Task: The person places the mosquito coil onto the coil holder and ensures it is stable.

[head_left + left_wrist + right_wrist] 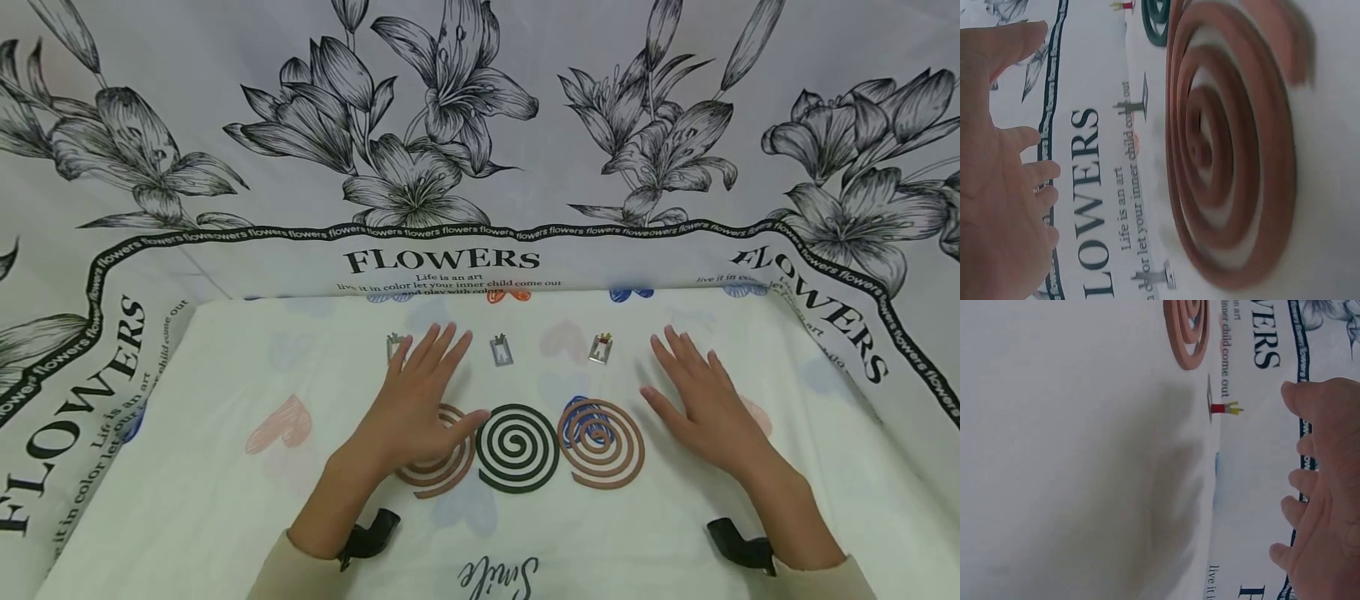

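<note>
Three mosquito coils lie side by side: a brown coil [1244,144] on the left, partly covered by my left hand in the head view, a dark green coil [517,448] in the middle and another brown coil [628,450] on the right. Beyond them stand small metal coil holders: a left one [393,343] partly behind my fingers, a middle one [502,350] and a right one [600,348] with a red and yellow tip. My left hand [416,408] hovers over the left coil, fingers spread. Held out right of the coils, my right hand [705,408] touches nothing.
A white cloth [187,467] with printed hearts and lettering covers the table. Behind it and at both sides rises a flower-printed curtain [555,183]. A black wrist strap piece [371,533] sits at my left wrist, and a similar one [738,546] at my right.
</note>
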The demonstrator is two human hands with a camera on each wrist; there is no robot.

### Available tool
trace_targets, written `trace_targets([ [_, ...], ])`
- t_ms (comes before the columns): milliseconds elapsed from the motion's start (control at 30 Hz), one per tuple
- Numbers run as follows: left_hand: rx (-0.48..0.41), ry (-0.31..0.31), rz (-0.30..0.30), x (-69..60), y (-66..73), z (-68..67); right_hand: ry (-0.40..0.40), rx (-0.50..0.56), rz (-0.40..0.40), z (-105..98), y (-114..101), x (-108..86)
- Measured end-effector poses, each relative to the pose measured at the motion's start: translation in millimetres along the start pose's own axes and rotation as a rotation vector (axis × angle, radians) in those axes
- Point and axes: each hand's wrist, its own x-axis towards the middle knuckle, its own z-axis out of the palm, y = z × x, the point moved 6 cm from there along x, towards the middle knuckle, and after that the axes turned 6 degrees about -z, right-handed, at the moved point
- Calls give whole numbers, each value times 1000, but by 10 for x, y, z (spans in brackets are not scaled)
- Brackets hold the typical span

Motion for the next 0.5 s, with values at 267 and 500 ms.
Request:
trace_targets([
  [267,-5,-37,59,40,226,181,-39,23,-13,84,-95,-78],
  [500,-33,-109,99,71,469,363,-59,32,-35,144,-179,-110],
])
